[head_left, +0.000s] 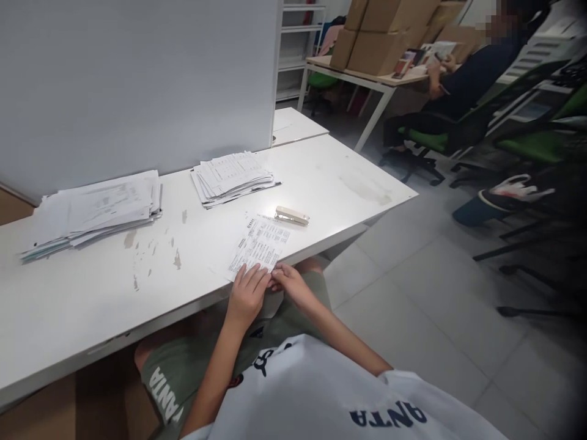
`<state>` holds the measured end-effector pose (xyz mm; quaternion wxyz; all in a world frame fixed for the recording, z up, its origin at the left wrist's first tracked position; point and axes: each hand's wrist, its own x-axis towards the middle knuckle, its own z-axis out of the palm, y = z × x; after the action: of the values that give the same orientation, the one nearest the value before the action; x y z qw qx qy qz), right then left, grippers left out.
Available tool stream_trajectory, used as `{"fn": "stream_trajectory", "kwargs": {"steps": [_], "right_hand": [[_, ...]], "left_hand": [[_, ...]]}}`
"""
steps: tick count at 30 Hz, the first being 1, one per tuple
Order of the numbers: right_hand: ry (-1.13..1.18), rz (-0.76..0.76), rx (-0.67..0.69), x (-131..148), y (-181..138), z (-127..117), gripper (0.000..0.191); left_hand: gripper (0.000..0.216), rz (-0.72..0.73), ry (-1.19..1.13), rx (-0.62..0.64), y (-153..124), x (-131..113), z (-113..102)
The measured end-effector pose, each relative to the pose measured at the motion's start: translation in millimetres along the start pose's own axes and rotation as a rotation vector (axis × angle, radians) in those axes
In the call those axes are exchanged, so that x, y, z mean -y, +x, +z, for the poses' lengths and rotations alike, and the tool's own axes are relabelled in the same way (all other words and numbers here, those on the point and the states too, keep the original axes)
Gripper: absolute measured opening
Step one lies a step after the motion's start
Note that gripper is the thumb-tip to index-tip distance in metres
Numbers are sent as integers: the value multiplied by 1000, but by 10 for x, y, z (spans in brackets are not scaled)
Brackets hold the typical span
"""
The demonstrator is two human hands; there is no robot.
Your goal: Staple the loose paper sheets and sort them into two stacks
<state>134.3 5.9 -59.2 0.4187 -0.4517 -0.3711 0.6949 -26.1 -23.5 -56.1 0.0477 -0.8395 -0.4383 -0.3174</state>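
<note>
From my remote seat I get a plain grey partition (137, 79) standing along the back of a white desk (82, 305). Pale grey floor tiles (389, 305), right. White shelving unit (300, 29) beyond. Wood-topped table (321, 60), white legs; green-seated swivel chair (424, 138) near it. Bright glare on the desktop; right edge dark, blurry.

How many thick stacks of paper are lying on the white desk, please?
2: a larger stack toward the left, and a smaller stack right of it, farther back than the printed sheet.
</note>
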Motion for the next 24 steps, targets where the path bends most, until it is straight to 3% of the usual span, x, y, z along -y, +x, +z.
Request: {"fn": "stream_trajectory", "kwargs": {"steps": [5, 11, 16, 19, 21, 24], "right_hand": [[61, 16, 37, -53, -15, 45, 28], [95, 47, 77, -62, -45, 11, 35], [205, 44, 148, 51, -72, -3, 41], [292, 51, 49, 128, -99, -18, 39], [321, 49, -20, 172, -128, -34, 39], [275, 52, 0, 225, -179, -51, 41]], "left_hand": [[37, 21, 146, 39, 109, 50, 25], [47, -7, 237, 14, -30, 57, 41], [71, 43, 80, -12, -266, 108, -143], [70, 80, -81, 61, -496, 145, -348], [60, -57, -199, 42, -662, 140, -450], [41, -401, -387, -90, -843, 38, -502]]}}
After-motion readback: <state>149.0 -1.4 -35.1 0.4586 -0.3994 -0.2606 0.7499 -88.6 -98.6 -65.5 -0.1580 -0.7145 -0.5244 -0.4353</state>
